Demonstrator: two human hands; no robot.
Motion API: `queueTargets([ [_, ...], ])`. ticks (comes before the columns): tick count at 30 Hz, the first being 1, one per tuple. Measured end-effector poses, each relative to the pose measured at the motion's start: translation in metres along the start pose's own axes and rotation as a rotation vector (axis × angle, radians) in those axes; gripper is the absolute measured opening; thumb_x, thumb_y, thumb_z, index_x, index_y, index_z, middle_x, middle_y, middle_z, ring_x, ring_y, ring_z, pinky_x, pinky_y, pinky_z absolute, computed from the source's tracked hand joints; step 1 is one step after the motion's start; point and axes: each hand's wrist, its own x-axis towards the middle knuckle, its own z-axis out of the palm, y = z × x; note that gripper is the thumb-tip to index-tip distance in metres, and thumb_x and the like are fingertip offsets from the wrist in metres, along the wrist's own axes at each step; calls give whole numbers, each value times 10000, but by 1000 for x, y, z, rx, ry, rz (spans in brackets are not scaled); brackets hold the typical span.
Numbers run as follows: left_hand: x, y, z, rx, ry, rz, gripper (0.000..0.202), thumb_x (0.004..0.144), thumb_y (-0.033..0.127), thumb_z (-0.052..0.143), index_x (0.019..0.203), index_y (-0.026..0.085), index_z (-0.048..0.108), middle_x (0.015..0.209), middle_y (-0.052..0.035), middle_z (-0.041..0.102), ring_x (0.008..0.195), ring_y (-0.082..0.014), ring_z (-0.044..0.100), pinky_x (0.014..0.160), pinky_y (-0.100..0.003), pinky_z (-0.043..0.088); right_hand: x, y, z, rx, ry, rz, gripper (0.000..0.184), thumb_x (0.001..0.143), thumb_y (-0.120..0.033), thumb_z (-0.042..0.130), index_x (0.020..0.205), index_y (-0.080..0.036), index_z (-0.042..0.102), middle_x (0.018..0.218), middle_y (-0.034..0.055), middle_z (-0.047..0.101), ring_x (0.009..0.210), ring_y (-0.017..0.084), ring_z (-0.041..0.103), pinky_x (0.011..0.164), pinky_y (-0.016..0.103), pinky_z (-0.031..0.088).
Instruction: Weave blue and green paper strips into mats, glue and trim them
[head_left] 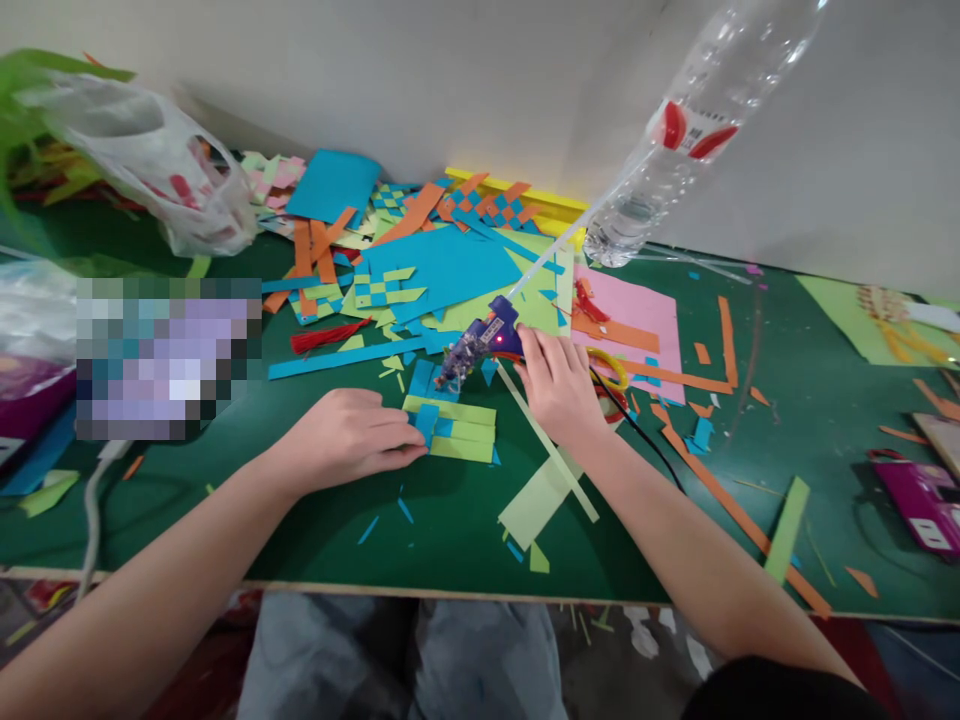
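My right hand [553,385] is wrapped round a purple hot glue gun [491,338] with a lit red light. A long clear glue stick [559,240] sticks out of its back, and its nozzle points down and left, just above the blue part of a woven paper piece [469,430]. That piece is made of light green and blue strips and lies on the green table [315,540]. My left hand [356,440] presses its fingertips on the left edge of the weave. Beneath my right wrist lies a pale green paper strip [541,500].
Blue sheets [442,270], orange strips and small woven pieces pile up behind. A water bottle [637,190] stands at the wall. Yellow-handled scissors [611,370] and a black cord [645,435] lie right of my hand. A white plastic bag [150,150] sits back left.
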Motion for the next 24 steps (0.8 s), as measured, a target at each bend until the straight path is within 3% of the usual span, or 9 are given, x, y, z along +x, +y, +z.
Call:
queueTargets([
  [8,1,1,-1,5,9,0,92,889,239,593,810,224,639,626,56,638,491,-82,509,511,-288,329,1,1,-3,24,68,14,443,979,-291,388,1378,-103,424,1206,176,602,1057,277,557,885,404,432],
  [16,1,0,-2,29,13,-6,81,886,233,598,814,226,634,604,50,620,484,-92,482,504,-285,319,1,15,-2,50,228,36,467,940,-333,494,1351,-122,425,1184,172,609,1065,282,570,896,415,454],
  [24,-1,-2,-3,113,84,-39,48,881,227,619,837,222,638,609,46,630,483,-94,473,501,-258,362,-1,39,3,131,280,243,528,905,-423,530,1358,-182,400,1232,168,575,1168,317,529,960,520,430],
])
